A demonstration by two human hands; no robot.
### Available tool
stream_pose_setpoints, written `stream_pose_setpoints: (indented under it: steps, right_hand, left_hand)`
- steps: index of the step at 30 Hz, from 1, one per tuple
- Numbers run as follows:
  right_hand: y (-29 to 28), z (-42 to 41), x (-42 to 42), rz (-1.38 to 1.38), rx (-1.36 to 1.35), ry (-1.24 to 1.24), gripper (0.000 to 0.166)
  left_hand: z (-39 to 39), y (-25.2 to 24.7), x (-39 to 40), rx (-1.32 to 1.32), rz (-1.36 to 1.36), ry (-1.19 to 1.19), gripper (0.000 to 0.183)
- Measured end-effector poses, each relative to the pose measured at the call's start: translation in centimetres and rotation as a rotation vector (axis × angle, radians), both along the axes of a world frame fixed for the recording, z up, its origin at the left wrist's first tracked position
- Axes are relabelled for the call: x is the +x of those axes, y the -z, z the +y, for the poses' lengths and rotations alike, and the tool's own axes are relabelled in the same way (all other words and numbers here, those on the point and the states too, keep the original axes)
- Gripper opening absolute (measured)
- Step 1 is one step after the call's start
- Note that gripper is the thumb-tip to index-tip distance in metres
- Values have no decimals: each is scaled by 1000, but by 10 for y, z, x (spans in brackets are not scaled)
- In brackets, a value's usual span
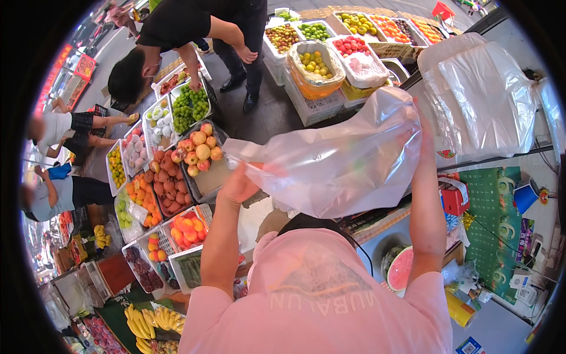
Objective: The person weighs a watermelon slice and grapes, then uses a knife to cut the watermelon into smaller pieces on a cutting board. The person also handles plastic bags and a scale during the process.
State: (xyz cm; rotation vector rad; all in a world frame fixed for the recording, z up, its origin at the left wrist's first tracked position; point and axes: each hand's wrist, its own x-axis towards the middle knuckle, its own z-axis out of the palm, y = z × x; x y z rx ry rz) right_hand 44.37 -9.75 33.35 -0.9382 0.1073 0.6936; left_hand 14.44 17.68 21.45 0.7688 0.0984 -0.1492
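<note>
A clear plastic bag (336, 155) is stretched out in the air between my two hands. My left hand (241, 183) grips its narrower end, near a crate of pomegranates (203, 151). Its wider end is held by my right hand (418, 121), whose fingers are partly hidden behind the film. To the right of that hand lies a stack of flat clear plastic bags (482, 95). Beyond the stretched bag stand a lined basket of yellow-green fruit (315, 65) and a crate of red fruit (351, 46). A cut watermelon (400, 268) is below my right forearm.
A person in black (177, 26) bends over a crate of green grapes (190, 104), one hand in it. Two more people stand at the far left. Crates of peaches (188, 228) and orange fruit (142, 193) sit left of my arm, with bananas (140, 322) lower down. A red box (454, 197) stands at right.
</note>
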Motion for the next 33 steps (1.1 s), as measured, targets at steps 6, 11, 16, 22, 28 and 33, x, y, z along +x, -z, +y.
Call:
stream_pose_setpoints:
  steps: [6,11,16,22,28,33]
  right_hand:
    - [30,-30,32,-4,-154,110,35]
    - [36,-1,15,-1414,-1272,377,22]
    - [58,73,-120,-1183,-728,-595,23]
    - [95,115,-161,-931,-501,-672,15]
    - [97,128,-152,-697,-397,-595,13]
    - [91,141,-174,-849,-321,-772,13]
  left_hand:
    - [-21,-16,12,445,64,-59,27]
    - [-45,2,8,474,122,-501,16]
    - [-64,3,5,265,290,-557,15]
    - [-51,-1,-38,399,309,-743,28]
    - [-23,-21,-132,951,395,-343,33]
    - [-4,-25,-155,539,456,-564,31]
